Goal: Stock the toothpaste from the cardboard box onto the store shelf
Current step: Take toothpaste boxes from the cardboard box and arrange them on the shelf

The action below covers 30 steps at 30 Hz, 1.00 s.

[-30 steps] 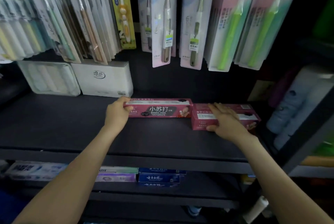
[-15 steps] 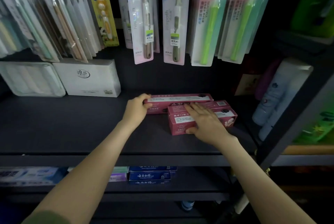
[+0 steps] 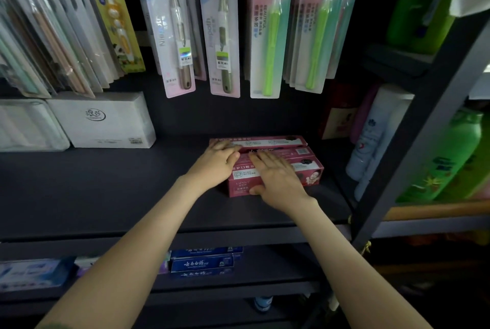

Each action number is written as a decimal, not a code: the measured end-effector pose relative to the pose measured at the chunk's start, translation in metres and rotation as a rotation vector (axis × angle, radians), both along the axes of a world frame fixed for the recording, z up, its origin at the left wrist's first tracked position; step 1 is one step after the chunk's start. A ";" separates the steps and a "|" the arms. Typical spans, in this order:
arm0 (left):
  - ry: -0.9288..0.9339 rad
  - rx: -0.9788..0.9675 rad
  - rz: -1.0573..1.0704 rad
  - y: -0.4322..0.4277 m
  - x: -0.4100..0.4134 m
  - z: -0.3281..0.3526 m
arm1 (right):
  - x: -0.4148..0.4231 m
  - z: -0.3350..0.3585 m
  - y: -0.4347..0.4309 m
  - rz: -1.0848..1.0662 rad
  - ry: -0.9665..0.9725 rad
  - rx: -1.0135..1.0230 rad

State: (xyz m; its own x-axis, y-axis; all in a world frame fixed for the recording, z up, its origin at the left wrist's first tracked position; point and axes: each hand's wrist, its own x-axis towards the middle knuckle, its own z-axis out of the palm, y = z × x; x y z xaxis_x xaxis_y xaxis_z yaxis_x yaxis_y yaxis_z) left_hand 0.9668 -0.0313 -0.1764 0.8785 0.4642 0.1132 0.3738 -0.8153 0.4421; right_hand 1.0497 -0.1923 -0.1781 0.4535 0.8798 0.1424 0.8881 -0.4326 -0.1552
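Note:
Two pink toothpaste boxes lie lengthwise on the dark shelf [image 3: 106, 190], one right behind the other. My left hand [image 3: 216, 162] holds the left end of the rear toothpaste box [image 3: 275, 140], fingers over its top and thumb at its front. My right hand [image 3: 278, 178] lies flat on top of the front toothpaste box [image 3: 309, 173], fingers straight and thumb against its front face. The front box touches the rear one and hides its lower part. The cardboard box is out of view.
A white carton [image 3: 106, 121] and a clear pack [image 3: 29, 127] stand at the back left. Packaged toothbrushes [image 3: 222, 26] hang above the shelf. White and green bottles [image 3: 371, 143] stand past the grey upright [image 3: 413, 127] at right. Blue toothpaste boxes [image 3: 204, 262] lie on the shelf below.
My right hand has slid the front box leftwards from beside the rear box to directly in front of it. My left hand has stayed on the rear box's left end.

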 end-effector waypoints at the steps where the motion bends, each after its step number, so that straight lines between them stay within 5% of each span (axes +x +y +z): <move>1: -0.012 0.004 -0.016 0.000 0.002 0.000 | 0.001 0.000 0.001 -0.004 -0.001 -0.001; 11: -0.005 -0.071 -0.034 0.001 0.019 0.014 | 0.023 0.002 0.011 -0.063 0.021 -0.013; 17: -0.068 0.080 0.061 -0.035 0.001 0.016 | 0.005 0.003 -0.010 -0.028 -0.095 0.079; 30: -0.253 0.075 -0.242 -0.307 -0.035 0.072 | -0.050 0.069 -0.278 -0.163 -0.094 0.387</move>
